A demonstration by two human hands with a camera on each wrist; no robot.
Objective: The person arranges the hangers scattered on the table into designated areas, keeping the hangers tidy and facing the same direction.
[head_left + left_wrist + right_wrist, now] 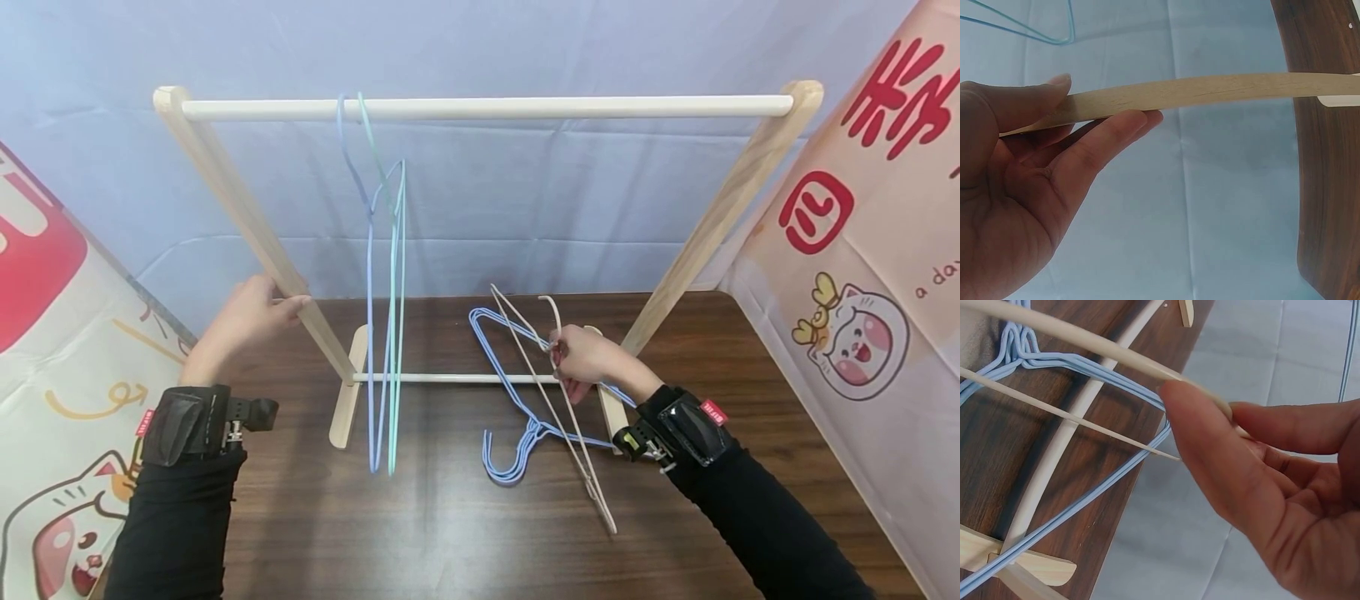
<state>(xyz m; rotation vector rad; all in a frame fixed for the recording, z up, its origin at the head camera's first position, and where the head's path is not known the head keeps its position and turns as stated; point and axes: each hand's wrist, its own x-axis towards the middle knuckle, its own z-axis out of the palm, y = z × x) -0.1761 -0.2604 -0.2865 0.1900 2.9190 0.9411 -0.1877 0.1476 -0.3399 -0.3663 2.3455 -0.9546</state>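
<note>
My left hand (251,317) grips the left wooden post (247,208) of a clothes rack. In the left wrist view the thumb lies on one side of that post (1210,87) and the fingers on the other. A beige wire hanger (604,510) is pinched by my right hand (592,358), tilted in front of the rack's right half. The right wrist view shows thumb and fingertips on its bar (1097,344). Below it, several blue hangers (534,428) lie stacked with hooks toward me. One blue hanger (370,292) and a green hanger (393,292) hang from the white top rod (562,107), left of centre.
The right wooden post (720,208) stands near my right forearm. A thin lower bar (450,378) joins the rack's wooden feet (343,425) on the dark wood table (337,525). Blue cloth (480,208) hangs behind, and printed cloths (847,250) flank both sides.
</note>
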